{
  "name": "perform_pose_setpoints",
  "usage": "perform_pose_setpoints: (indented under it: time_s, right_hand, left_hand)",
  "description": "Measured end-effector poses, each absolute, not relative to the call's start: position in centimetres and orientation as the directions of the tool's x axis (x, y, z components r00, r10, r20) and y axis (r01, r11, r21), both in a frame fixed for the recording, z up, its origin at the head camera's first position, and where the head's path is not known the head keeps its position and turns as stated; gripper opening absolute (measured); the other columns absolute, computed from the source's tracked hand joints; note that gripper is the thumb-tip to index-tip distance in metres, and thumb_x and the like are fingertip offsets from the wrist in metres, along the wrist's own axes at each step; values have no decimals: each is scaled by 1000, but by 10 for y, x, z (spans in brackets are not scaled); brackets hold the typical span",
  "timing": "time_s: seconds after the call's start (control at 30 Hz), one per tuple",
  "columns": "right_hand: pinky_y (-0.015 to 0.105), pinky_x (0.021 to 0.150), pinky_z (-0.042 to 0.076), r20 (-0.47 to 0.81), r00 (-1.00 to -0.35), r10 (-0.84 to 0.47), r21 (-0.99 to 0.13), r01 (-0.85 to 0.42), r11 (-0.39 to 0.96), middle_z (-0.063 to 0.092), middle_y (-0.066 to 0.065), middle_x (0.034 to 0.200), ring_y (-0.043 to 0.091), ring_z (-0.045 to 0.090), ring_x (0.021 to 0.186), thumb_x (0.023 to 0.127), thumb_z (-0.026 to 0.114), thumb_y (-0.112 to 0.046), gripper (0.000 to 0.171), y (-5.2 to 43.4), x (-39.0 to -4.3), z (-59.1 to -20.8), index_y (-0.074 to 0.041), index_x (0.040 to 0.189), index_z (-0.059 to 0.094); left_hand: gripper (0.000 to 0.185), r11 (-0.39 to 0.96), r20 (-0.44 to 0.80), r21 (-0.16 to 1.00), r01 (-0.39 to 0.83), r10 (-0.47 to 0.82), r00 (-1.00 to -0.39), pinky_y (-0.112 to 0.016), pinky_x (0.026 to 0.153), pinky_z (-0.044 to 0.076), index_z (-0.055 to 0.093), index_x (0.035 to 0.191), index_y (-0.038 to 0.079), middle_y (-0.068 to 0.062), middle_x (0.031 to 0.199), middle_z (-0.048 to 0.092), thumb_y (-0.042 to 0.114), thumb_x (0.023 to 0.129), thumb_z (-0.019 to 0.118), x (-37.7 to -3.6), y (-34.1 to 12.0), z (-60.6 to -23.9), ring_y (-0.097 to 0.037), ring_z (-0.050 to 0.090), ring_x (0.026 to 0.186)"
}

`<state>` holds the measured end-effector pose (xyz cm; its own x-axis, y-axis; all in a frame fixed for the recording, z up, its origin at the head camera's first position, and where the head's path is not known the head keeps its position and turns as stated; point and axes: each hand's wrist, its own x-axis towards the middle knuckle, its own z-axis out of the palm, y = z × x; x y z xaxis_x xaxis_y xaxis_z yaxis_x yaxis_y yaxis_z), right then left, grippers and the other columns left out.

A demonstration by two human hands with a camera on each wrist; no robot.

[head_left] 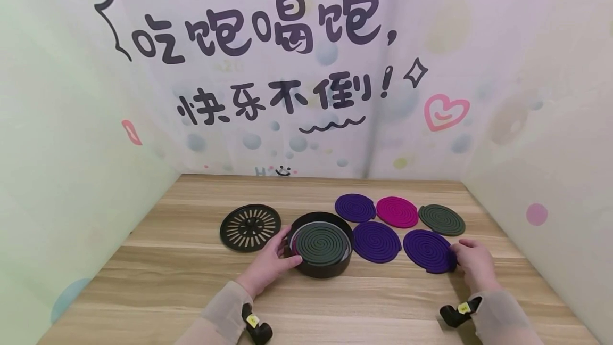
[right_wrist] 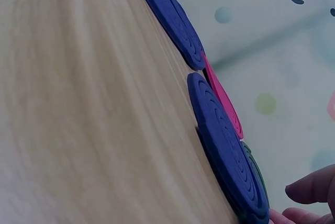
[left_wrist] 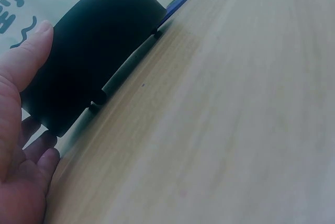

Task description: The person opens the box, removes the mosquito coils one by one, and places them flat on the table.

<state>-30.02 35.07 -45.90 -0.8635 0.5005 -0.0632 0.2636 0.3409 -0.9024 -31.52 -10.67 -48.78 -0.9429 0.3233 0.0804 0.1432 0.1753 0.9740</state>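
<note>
"Looking at the left hand (head_left: 271, 264), what does it have hold of?"

"The round black tin (head_left: 320, 270). The thumb lies along the near side and the fingers reach around the left, spread about as wide as that side of the tin. The tin stands upright on the wooden tabletop (head_left: 201, 292), near the middle."

"And inside it?"

"A green spiral mat (head_left: 321, 244) lies flat, with a sliver of pink showing at its left edge and a pale ring around it."

"How about the right hand (head_left: 475, 266)?"

"It's at the right edge of the near right purple mat (head_left: 428, 251). From the right wrist, the thumb stands apart from the mat while the other fingertips sit at its rim. The hand is part-way spread; I can't tell how firmly, if at all, those fingers have hold of the mat."

"Where are the other mats?"

"The near left purple mat (head_left: 376, 241) lies just beside the tin, on its right. Behind is a row: the back purple mat (head_left: 355, 208), the pink mat (head_left: 397, 212) in the middle, then the back green mat (head_left: 442, 220) on the right."

"Anything to the left?"

"The slotted black lid (head_left: 234, 228), flat on the tabletop near the left hand. Behind everything hangs a pale backdrop (head_left: 210, 148) with big dark lettering (head_left: 222, 33) and a pink heart (head_left: 431, 116)."
</note>
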Motion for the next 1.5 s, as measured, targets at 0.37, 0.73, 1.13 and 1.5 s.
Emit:
perform_pose_setpoints:
  time_s: [0.37,0.73,1.13,1.5]
  right_hand:
    - [16,58,48,-136,-878,460,-968,216,126,54,-8,74,1,51,64,92,47,-5,50,353,-299,-454,19,133,32]
    - [15,62,51,-164,-885,435,-975,212,65,57,-11,74,-1,55,66,94,45,-6,53,358,-295,-454,19,137,27]
    - [17,77,50,-39,-938,345,-979,105,175,54,0,107,0,55,85,99,50,-19,55,322,-298,-435,9,142,31]
    - [36,95,49,65,-994,93,-995,-57,83,56,18,122,8,59,95,99,53,-12,45,216,-319,-418,10,136,39]
  left_hand:
    - [87,168,85,975,146,327,-941,-53,109,31,21,153,9,-22,154,23,22,85,75,-313,-107,-485,-43,29,138]
    - [88,182,75,973,141,326,-943,-49,110,30,23,153,12,-20,155,23,27,84,76,-317,-107,-489,-41,29,138]
    - [88,170,82,975,142,317,-945,-51,110,31,22,153,10,-21,154,24,23,84,76,-317,-107,-489,-41,30,138]
    - [87,163,89,976,147,319,-944,-51,110,30,21,153,9,-22,154,23,20,85,75,-315,-106,-488,-42,29,138]
